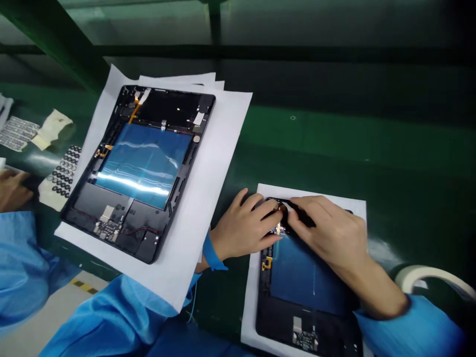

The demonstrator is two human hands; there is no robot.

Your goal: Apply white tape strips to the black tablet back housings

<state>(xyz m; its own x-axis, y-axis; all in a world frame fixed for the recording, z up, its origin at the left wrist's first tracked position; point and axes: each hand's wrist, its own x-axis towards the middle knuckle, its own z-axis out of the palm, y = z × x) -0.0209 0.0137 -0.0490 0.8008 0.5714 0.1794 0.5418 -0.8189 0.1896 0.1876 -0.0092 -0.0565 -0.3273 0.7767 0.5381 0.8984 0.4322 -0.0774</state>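
An opened tablet [293, 307], back off, lies with its blue film-covered battery [303, 275] facing up. Spread over its upper left edge is my left hand [249, 228], fingers apart, thumb and index tip beside a shiny metal part [279, 228]. My right hand [330, 228] reaches in from the right. Its thumb and index finger are closed together by a small white piece at the tablet's top; what they grip is mostly hidden. An orange flex cable [267, 263] shows at the tablet's left side. A blue band [213, 255] circles my left wrist.
Left of my hands, a second opened tablet [141, 158] rests tilted on white sheets [211, 163]. Masking tape [416, 277] lies at the right. Stickers with black rings [67, 171] and a crumpled paper [54, 129] sit far left, near another person's hand [13, 191].
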